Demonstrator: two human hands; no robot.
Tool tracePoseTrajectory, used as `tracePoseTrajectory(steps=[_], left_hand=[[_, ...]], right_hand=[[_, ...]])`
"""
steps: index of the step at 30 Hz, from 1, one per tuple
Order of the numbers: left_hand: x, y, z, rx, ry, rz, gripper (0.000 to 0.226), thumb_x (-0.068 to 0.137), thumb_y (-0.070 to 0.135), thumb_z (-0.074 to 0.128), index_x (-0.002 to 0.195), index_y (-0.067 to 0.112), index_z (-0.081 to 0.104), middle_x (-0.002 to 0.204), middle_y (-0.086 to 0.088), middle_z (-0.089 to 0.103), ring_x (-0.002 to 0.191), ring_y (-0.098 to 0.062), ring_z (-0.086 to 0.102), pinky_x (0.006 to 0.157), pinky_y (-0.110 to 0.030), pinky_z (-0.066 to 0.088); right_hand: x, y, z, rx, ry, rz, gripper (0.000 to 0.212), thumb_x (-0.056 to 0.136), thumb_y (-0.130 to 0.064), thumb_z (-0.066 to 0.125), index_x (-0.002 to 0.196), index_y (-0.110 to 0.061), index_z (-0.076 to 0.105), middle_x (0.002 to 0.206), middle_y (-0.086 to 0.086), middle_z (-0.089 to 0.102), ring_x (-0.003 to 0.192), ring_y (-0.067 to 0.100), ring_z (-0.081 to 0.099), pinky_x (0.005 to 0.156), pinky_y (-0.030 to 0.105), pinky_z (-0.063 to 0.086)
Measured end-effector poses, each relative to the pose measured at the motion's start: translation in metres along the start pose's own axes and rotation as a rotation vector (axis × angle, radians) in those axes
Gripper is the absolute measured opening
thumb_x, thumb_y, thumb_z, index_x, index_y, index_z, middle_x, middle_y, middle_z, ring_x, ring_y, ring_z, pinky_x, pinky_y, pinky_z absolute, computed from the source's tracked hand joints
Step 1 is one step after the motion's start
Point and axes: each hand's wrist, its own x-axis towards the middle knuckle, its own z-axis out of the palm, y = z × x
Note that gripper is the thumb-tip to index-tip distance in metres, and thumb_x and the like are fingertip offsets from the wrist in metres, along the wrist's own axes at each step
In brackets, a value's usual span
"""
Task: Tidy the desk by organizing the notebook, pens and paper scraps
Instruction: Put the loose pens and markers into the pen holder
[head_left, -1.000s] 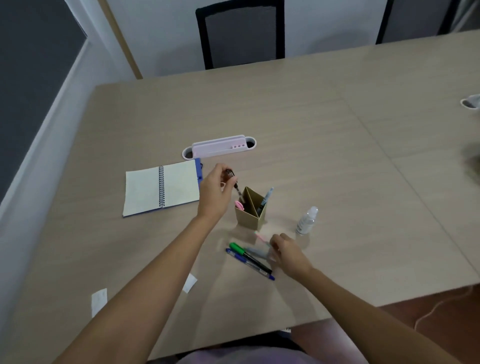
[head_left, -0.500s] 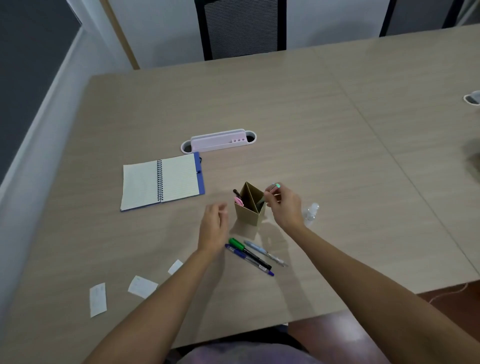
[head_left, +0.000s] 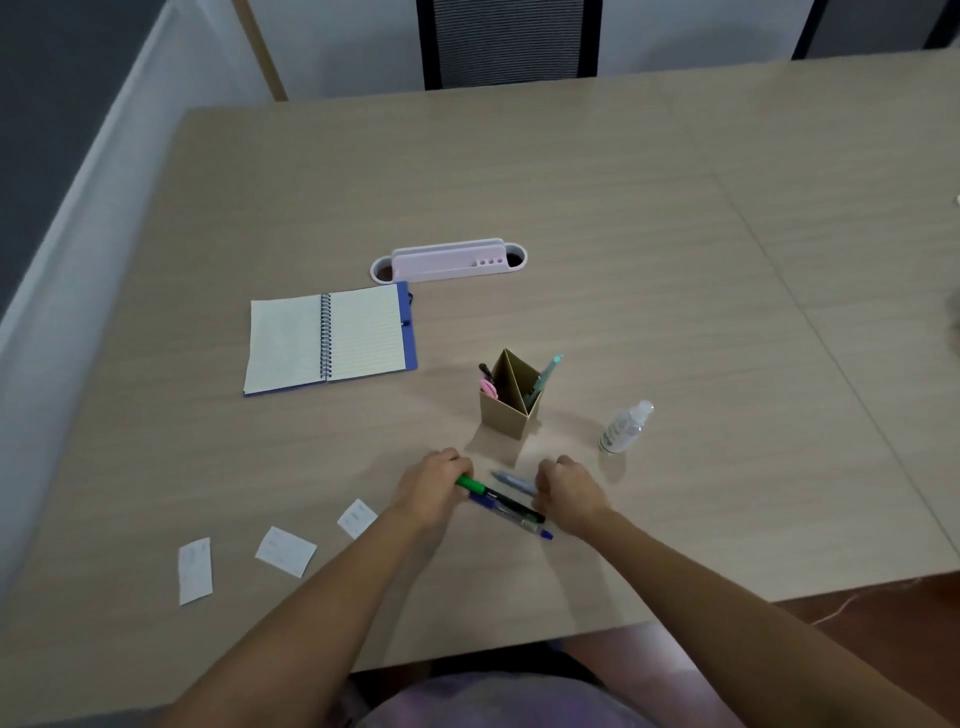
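Resting on: a pale wood-grain desk, everything listed below lay on it.
Writing: none could be read; the paper scraps bore faint marks, too small to make out, and the bottle's label was blurred.
Left hand: curled over the green end of a green pen, fingers closed around it; the pen's dark barrel ran out to the right, toward the other hand.
Right hand: knuckles up, fingers folded under; whether they gripped anything could not be told.
Blue pen: lay just beside the green one on its near side, its tip poking out below the right hand.
Grey pen: lay between the two hands, its far end meeting the right hand's fingers.
Pen holder: tan card box, upright, just beyond the hands; divided inside, with a pink item and a dark pen in the left part and a teal pen leaning in the right.
Notebook: spiral-bound, open flat, lined pages, blue cover edge showing; well left of the holder.
Paper scraps: three white slips near the front-left edge, apart from each other, left of the left forearm.
Bottle: small, clear, white-capped, right of the holder.
Tray: pale lilac organiser beyond the notebook.
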Motion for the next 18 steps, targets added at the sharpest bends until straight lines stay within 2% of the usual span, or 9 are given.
tracePoseTrajectory(steps=[3, 5, 7, 8, 10, 12, 15, 18], left_hand=[[-0.012, -0.007, -0.016, -0.116, 0.072, 0.020, 0.023, 0.086, 0.023, 0.065, 0.105, 0.014, 0.071, 0.100, -0.007, 0.068, 0.094, -0.026, 0.063, 0.077, -0.032, 0.046], [-0.022, -0.010, -0.036, -0.189, 0.092, 0.024, 0.031, 0.084, 0.025, 0.069, 0.112, 0.014, 0.071, 0.100, -0.006, 0.073, 0.090, -0.020, 0.066, 0.081, -0.029, 0.048], [-0.033, -0.010, -0.063, -0.266, 0.126, 0.015, 0.033, 0.083, 0.027, 0.071, 0.114, 0.015, 0.070, 0.098, -0.001, 0.074, 0.078, -0.005, 0.065, 0.077, -0.022, 0.050], [-0.038, -0.007, -0.078, -0.297, 0.160, 0.015, 0.031, 0.084, 0.027, 0.070, 0.112, 0.015, 0.071, 0.093, 0.001, 0.074, 0.070, -0.004, 0.064, 0.073, -0.020, 0.051], [-0.046, 0.004, -0.111, -0.319, 0.257, 0.039, 0.023, 0.085, 0.025, 0.069, 0.106, 0.015, 0.072, 0.082, 0.001, 0.073, 0.065, -0.012, 0.063, 0.065, -0.021, 0.051], [-0.045, 0.020, -0.142, -0.333, 0.375, 0.080, 0.016, 0.086, 0.024, 0.068, 0.099, 0.017, 0.073, 0.070, 0.002, 0.068, 0.060, -0.017, 0.060, 0.060, -0.023, 0.049], [-0.026, 0.043, -0.174, -0.312, 0.483, 0.137, 0.013, 0.086, 0.026, 0.068, 0.094, 0.016, 0.072, 0.061, 0.010, 0.059, 0.052, -0.012, 0.055, 0.058, -0.024, 0.045], [0.005, 0.062, -0.179, -0.198, 0.440, 0.143, 0.015, 0.086, 0.027, 0.067, 0.091, 0.013, 0.070, 0.062, 0.002, 0.060, 0.056, -0.014, 0.055, 0.060, -0.028, 0.047]], right_hand=[[-0.001, 0.002, 0.006, -0.119, -0.011, 0.013, 0.021, 0.090, -0.020, 0.052, 0.107, -0.006, 0.055, 0.112, 0.017, 0.055, 0.104, 0.034, 0.052, 0.082, 0.041, 0.048], [-0.003, 0.004, 0.000, -0.118, -0.002, 0.008, 0.023, 0.095, -0.024, 0.045, 0.111, -0.006, 0.049, 0.110, 0.017, 0.055, 0.102, 0.035, 0.053, 0.081, 0.043, 0.047], [-0.010, 0.008, -0.012, -0.007, 0.041, -0.015, 0.022, 0.097, -0.030, 0.041, 0.106, -0.010, 0.044, 0.094, 0.015, 0.058, 0.086, 0.033, 0.058, 0.069, 0.043, 0.047], [-0.014, 0.010, -0.020, 0.047, 0.088, -0.043, 0.021, 0.098, -0.031, 0.039, 0.101, -0.011, 0.042, 0.084, 0.011, 0.057, 0.075, 0.031, 0.059, 0.062, 0.042, 0.045], [-0.027, 0.013, -0.039, 0.132, 0.205, -0.112, 0.019, 0.099, -0.032, 0.037, 0.095, -0.014, 0.042, 0.068, -0.001, 0.051, 0.058, 0.021, 0.050, 0.051, 0.037, 0.040], [-0.040, 0.012, -0.057, 0.215, 0.342, -0.194, 0.017, 0.098, -0.032, 0.041, 0.093, -0.016, 0.046, 0.064, -0.006, 0.046, 0.055, 0.018, 0.043, 0.050, 0.036, 0.037], [-0.043, 0.012, -0.074, 0.243, 0.523, -0.233, 0.012, 0.097, -0.026, 0.047, 0.096, -0.015, 0.052, 0.078, 0.002, 0.057, 0.064, 0.023, 0.050, 0.055, 0.039, 0.044], [-0.026, 0.009, -0.086, 0.178, 0.518, -0.145, 0.015, 0.096, -0.016, 0.046, 0.101, -0.008, 0.058, 0.093, 0.010, 0.057, 0.074, 0.030, 0.054, 0.068, 0.042, 0.049]])
